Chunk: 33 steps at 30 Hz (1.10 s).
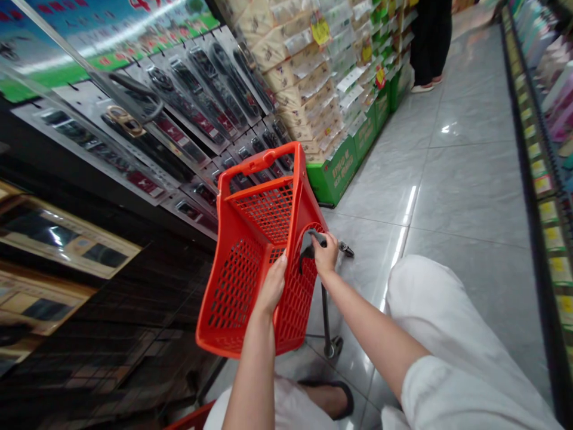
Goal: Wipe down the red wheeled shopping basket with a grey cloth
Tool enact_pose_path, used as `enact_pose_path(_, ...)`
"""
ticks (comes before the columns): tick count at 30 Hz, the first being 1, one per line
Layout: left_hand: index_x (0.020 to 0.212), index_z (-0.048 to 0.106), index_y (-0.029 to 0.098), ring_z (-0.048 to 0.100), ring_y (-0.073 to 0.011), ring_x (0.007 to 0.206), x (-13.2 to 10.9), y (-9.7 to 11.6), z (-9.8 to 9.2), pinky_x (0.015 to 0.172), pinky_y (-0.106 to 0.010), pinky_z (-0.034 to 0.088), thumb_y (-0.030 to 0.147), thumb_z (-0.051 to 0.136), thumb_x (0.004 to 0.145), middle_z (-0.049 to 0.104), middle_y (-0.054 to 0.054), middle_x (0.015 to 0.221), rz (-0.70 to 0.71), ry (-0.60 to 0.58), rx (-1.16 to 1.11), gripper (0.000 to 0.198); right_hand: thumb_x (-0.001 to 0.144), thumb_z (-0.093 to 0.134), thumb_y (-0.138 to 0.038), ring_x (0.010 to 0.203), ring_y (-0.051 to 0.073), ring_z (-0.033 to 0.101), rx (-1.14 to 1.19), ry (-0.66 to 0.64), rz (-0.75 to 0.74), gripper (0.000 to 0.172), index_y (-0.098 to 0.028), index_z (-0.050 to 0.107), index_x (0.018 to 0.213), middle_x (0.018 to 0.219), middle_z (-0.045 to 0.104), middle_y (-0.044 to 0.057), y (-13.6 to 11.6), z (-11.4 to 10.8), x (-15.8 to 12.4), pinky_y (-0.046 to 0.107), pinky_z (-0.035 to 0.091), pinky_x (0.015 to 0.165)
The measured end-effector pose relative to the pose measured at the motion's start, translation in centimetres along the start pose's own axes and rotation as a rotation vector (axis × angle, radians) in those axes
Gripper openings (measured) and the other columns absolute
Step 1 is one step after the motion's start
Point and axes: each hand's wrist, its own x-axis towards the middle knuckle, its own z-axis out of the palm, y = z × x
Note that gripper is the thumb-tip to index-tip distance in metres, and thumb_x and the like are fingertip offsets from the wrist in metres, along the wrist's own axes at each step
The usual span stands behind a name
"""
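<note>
A red plastic shopping cart basket (259,161) with mesh sides stands before me, tilted in view. My left hand (273,285) is closed on its near side rim, thumb uppermost; most of the fingers are hidden. At the outside of the right mesh wall, my right hand (327,251) pinches a dark grey cloth (307,246). Part of the cloth lies against the red mesh. No goods show inside the basket.
Packaged belts (210,89) hang on the rack at left, above boxed goods (54,239). Stacked cartons (304,77) on green bases (338,173) line the aisle. A person in dark trousers (430,42) stands farther along. A shelf with price tags (537,161) runs along the right.
</note>
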Motion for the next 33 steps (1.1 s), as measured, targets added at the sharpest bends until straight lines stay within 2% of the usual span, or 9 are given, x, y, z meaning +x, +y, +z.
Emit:
enact_pose_path(4, 0.133, 0.056, 0.016, 0.037, -0.0235, 0.138, 0.4, -0.3, 0.0, 0.119, -0.038, 0.02, 0.061, 0.046, 0.086, 0.048, -0.007, 0.144, 0.032, -0.019, 0.029, 0.066, 0.092, 0.036, -0.05, 0.124, 0.02, 0.047, 0.182, -0.111, 0.032, 0.053, -0.016, 0.05, 0.13, 0.132, 0.054, 0.012, -1.6, 0.6, -1.8, 0.038, 0.035, 0.105)
enact_pose_path(9, 0.135, 0.052, 0.013, 0.037, -0.0236, 0.138, 0.8, -1.0, 0.0, 0.119, -0.037, 0.021, 0.062, 0.044, 0.086, 0.045, -0.009, 0.145, 0.057, -0.037, 0.009, 0.07, 0.079, 0.061, -0.045, 0.125, 0.023, 0.045, 0.142, -0.14, -0.188, 0.058, -0.024, 0.049, 0.132, 0.135, 0.047, 0.01, -3.0, 0.4, -3.1, 0.04, 0.035, 0.107)
enact_pose_path(15, 0.131, 0.056, 0.015, 0.038, -0.0232, 0.137, 1.0, -1.1, 0.3, 0.117, -0.037, 0.024, 0.062, 0.039, 0.088, 0.052, -0.007, 0.14, 0.028, -0.025, -0.042, 0.066, 0.071, 0.058, -0.018, 0.112, 0.024, 0.051, 0.053, -0.086, -0.148, 0.04, -0.015, 0.065, 0.111, 0.118, 0.049, 0.013, 1.6, -0.5, -2.8, 0.04, 0.04, 0.103)
enact_pose_path(20, 0.13, 0.058, 0.014, 0.042, -0.0249, 0.135, 1.2, -1.3, 0.2, 0.115, -0.039, 0.028, 0.064, 0.038, 0.088, 0.058, -0.009, 0.134, -0.008, -0.021, -0.086, 0.069, 0.069, 0.05, -0.008, 0.117, 0.023, 0.049, -0.023, -0.211, -0.171, 0.054, -0.024, 0.065, 0.118, 0.122, 0.049, 0.009, 4.3, -2.2, -7.3, 0.041, 0.039, 0.104)
enact_pose_path(25, 0.132, 0.056, 0.015, 0.042, -0.0232, 0.135, 1.1, -1.4, 0.1, 0.116, -0.037, 0.026, 0.063, 0.032, 0.09, 0.053, -0.008, 0.139, 0.029, -0.033, -0.041, 0.068, 0.073, 0.047, -0.009, 0.127, 0.024, 0.042, 0.019, -0.164, -0.191, 0.075, -0.03, 0.038, 0.144, 0.136, 0.041, 0.007, 0.8, -2.7, -10.3, 0.045, 0.033, 0.11)
enact_pose_path(27, 0.131, 0.057, 0.016, 0.041, -0.0228, 0.136, 1.0, -1.2, 0.1, 0.116, -0.036, 0.025, 0.063, 0.029, 0.091, 0.052, -0.007, 0.141, 0.049, -0.036, -0.014, 0.068, 0.079, 0.049, -0.016, 0.129, 0.024, 0.04, 0.061, -0.159, -0.237, 0.069, -0.031, 0.037, 0.144, 0.139, 0.039, 0.007, -1.6, -2.4, -9.7, 0.045, 0.032, 0.11)
enact_pose_path(29, 0.131, 0.057, 0.016, 0.041, -0.0225, 0.136, 0.9, -0.9, 0.2, 0.116, -0.036, 0.026, 0.063, 0.027, 0.091, 0.052, -0.007, 0.141, 0.054, -0.042, 0.01, 0.069, 0.084, 0.053, -0.026, 0.127, 0.024, 0.042, 0.064, -0.138, -0.285, 0.05, -0.031, 0.051, 0.134, 0.137, 0.042, 0.006, -3.3, -2.0, -8.6, 0.045, 0.033, 0.109)
enact_pose_path(31, 0.131, 0.057, 0.015, 0.041, -0.0218, 0.136, 1.0, -0.7, 0.4, 0.116, -0.036, 0.025, 0.062, 0.024, 0.092, 0.052, -0.007, 0.141, 0.054, -0.036, 0.027, 0.069, 0.086, 0.055, -0.035, 0.123, 0.023, 0.045, 0.05, -0.11, -0.309, 0.033, -0.029, 0.063, 0.118, 0.131, 0.047, 0.006, -3.7, -1.5, -7.3, 0.044, 0.034, 0.107)
enact_pose_path(33, 0.131, 0.057, 0.015, 0.041, -0.0209, 0.136, 1.3, -0.6, 0.6, 0.117, -0.034, 0.024, 0.061, 0.021, 0.093, 0.052, -0.006, 0.141, 0.065, -0.027, 0.037, 0.069, 0.088, 0.052, -0.038, 0.12, 0.022, 0.047, 0.06, -0.082, -0.295, 0.028, -0.026, 0.066, 0.109, 0.125, 0.051, 0.007, -2.8, -1.2, -6.3, 0.042, 0.035, 0.107)
